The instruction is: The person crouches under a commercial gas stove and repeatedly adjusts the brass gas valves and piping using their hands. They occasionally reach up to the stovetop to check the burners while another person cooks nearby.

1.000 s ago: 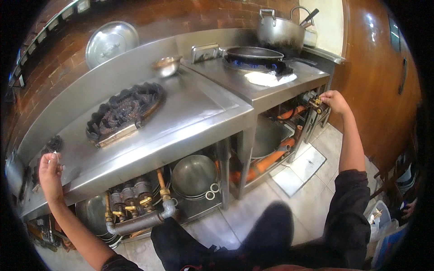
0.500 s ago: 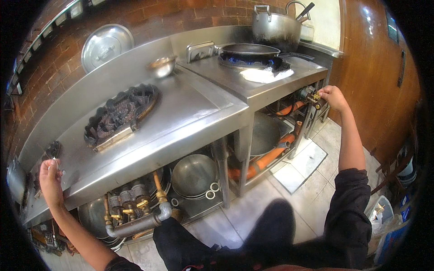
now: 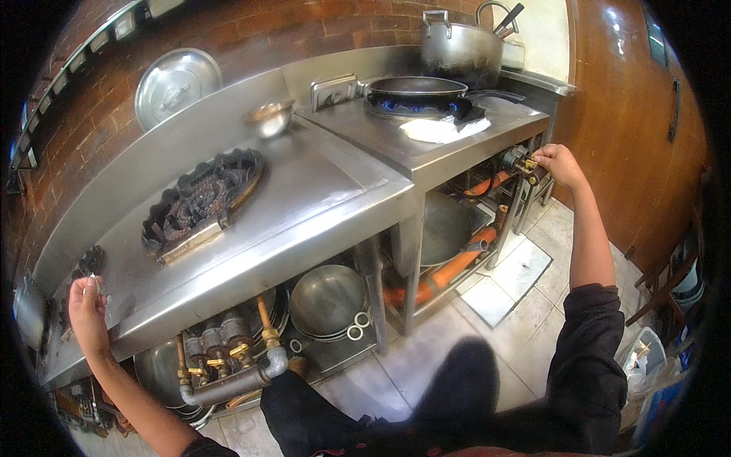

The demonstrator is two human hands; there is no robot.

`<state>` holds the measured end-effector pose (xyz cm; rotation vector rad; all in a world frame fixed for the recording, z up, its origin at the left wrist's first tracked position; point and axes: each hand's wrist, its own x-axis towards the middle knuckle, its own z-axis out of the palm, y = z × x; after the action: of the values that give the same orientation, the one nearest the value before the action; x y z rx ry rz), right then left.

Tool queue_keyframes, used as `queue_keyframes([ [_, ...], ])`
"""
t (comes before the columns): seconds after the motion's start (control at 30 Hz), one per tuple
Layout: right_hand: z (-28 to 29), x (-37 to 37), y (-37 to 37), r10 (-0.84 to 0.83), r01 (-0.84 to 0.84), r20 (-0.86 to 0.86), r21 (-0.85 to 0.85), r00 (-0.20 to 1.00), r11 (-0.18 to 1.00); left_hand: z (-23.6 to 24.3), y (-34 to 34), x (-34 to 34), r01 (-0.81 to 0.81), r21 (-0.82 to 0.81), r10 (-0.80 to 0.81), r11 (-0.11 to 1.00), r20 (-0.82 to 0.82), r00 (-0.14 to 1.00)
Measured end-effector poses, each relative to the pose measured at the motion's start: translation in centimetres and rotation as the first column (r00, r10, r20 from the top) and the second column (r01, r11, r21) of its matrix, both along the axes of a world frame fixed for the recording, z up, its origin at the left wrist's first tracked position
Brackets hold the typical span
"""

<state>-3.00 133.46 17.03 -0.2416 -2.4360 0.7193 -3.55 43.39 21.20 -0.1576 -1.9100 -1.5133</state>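
In the head view, pinching a brass valve point(image 3: 531, 164) with the nearer right hand point(image 3: 560, 164), left of the knuckles, below the stove's front edge point(image 3: 480, 151). Well apart, pinching a small pale item point(image 3: 97, 282) in the left hand point(image 3: 89, 311).

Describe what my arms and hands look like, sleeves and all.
Both your left hand and right hand are bare, without gloves, and no watch or bracelet shows at either wrist. The right sleeve is black or very dark, bunched near the elbow, with no clear markings. Only a dark edge of the left sleeve shows. Both forearms are uncovered.
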Motion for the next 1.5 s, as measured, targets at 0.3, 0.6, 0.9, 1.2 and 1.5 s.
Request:
queue_keyframes([
  [0.3, 1.0, 1.2, -0.9, 0.09, -0.034, -0.242, 0.227, 0.966, 0.973, -0.3, 0.5, 0.1, -0.126, -0.078, 0.126, 0.989, 0.0, 0.992],
  [0.6, 1.8, 2.2, -3.2, 0.082, -0.088, 0.066, 0.095, 0.994, 0.992, -0.3, -0.2, -0.6, 0.0, -0.02, -0.001, 1.0, -0.027, 1.0],
  [0.9, 1.3, 1.3, -2.3, 0.138, -0.148, 0.067, 0.181, 0.988, 0.972, -0.2, -0.2, -0.4, -0.045, -0.023, 0.045, 0.999, -0.014, 0.999],
  [1.2, 0.9, 1.1, -2.6, 0.111, -0.113, 0.018, 0.16, 0.994, 0.981, -0.4, -0.2, -0.5, -0.013, -0.023, 0.012, 1.0, -0.033, 0.999],
  [1.5, 0.2, 0.9, -2.6, 0.105, -0.089, -0.064, 0.207, 0.992, 0.974, -0.2, -0.3, -0.4, -0.002, -0.04, 0.001, 0.999, -0.027, 1.0],
])
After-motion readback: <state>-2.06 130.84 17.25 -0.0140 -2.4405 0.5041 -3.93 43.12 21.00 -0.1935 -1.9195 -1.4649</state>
